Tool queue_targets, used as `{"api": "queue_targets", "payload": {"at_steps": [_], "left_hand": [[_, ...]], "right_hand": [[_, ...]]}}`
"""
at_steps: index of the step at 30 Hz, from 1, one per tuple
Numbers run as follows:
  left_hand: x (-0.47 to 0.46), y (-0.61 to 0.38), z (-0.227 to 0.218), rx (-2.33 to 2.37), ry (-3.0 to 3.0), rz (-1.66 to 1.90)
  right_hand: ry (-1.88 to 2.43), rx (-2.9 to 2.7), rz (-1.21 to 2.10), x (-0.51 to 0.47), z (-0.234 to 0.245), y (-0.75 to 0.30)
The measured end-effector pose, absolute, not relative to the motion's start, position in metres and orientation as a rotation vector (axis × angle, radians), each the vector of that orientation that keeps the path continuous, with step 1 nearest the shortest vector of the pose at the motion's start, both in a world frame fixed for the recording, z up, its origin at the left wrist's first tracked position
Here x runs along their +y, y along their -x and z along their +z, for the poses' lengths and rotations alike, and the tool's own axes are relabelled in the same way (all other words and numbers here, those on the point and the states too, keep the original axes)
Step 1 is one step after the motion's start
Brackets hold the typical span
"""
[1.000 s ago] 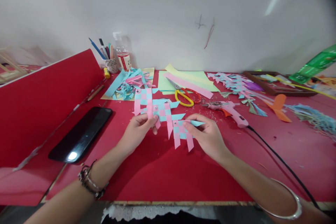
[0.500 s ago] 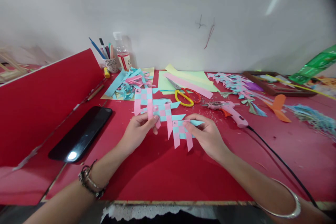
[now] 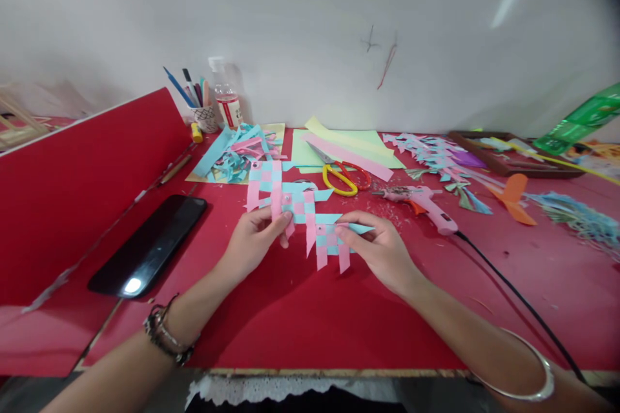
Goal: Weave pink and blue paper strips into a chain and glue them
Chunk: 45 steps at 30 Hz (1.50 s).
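Between my hands is a chain of woven paper fish [image 3: 303, 208], pink and light blue strips in a checker weave with small dark or shiny eyes. The fish step down from upper left to lower right and seem joined. My left hand [image 3: 256, 232] pinches the left part, thumb in front, fingers behind the paper. With thumb and fingers, my right hand [image 3: 375, 245] grips the tail end of the lowest fish. The chain is held above the red table [image 3: 310, 322].
Beyond the fish lie scissors [image 3: 341, 179], paper sheets [image 3: 382, 145] and a heap of paper strips [image 3: 242, 153]. A pink glue gun [image 3: 426, 203] with a black cord rests at right. A phone [image 3: 150, 245] lies at left, beside a standing red board [image 3: 87, 200].
The lowest fish has shifted slightly left and up, its hanging strips tilting a little. Both hands keep their grip and have barely moved.
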<state>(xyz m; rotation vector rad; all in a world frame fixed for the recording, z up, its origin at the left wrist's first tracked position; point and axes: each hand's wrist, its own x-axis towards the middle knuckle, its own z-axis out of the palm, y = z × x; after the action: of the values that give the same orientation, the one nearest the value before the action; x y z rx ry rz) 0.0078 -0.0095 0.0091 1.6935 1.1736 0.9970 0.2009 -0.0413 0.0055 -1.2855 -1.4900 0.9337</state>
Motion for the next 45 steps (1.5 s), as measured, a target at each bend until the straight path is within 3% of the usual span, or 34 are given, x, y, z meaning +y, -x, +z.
{"api": "queue_targets", "payload": {"at_steps": [26, 45], "left_hand": [[-0.009, -0.007, 0.008, 1.157, -1.718, 1.028], [-0.007, -0.005, 0.008, 1.120, -1.599, 1.072]], "right_hand": [[1.316, -1.479, 0.995, -0.041, 0.010, -0.200], [1.097, -1.126, 1.370, -0.036, 0.000, -0.203]]}}
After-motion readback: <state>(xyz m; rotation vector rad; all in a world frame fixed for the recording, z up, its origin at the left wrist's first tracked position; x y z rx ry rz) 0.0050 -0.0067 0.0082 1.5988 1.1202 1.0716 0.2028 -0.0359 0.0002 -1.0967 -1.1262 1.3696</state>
